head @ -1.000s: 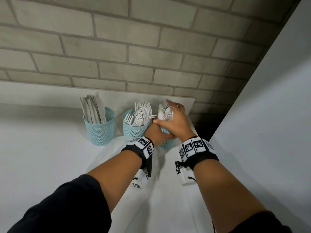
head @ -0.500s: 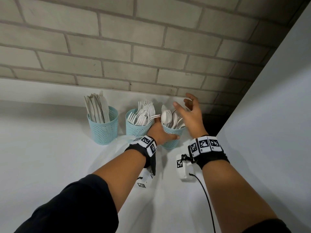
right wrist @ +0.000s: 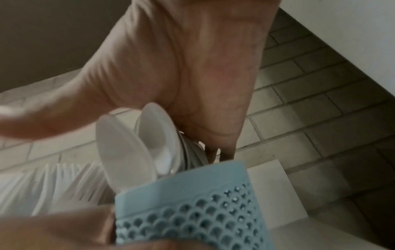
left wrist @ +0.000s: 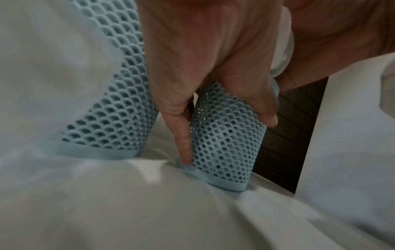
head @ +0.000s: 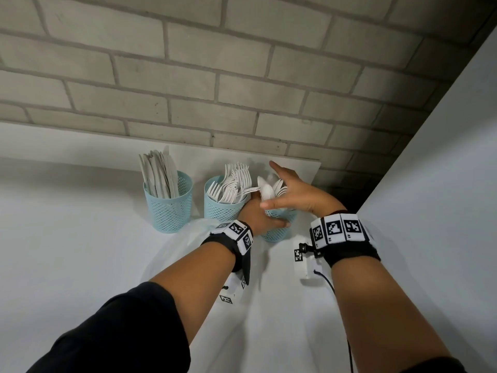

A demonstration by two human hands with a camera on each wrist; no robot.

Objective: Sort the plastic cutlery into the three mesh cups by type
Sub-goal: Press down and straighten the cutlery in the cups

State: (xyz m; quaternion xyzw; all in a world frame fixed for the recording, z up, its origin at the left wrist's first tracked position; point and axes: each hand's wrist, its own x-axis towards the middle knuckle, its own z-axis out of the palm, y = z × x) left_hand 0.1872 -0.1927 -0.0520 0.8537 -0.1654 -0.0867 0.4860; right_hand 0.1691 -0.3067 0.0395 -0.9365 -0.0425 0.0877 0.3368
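Observation:
Three light-blue mesh cups stand in a row near the wall. The left cup (head: pixel 168 208) holds knives (head: pixel 160 173), the middle cup (head: pixel 219 208) forks (head: pixel 234 181), the right cup (head: pixel 278 232) spoons (head: pixel 266 189). My left hand (head: pixel 259 218) grips the right cup's side, thumb and fingers wrapped round the mesh (left wrist: pixel 226 143). My right hand (head: pixel 294 193) is spread flat over the spoon bowls (right wrist: pixel 128 148), fingers straight, palm (right wrist: pixel 192 67) against their tops above the cup's rim (right wrist: pixel 188 182).
A brick wall (head: pixel 242 90) rises right behind the cups. A white panel (head: pixel 430 211) closes off the right, with a dark gap (head: pixel 347 200) beside the table's right end. A thin translucent plastic sheet (head: pixel 199 232) lies before the middle cup on the white table (head: pixel 80 265).
My right hand, lifted off to the right half a second ago, has come back down over the spoons. The left hand has kept its grip on the right cup.

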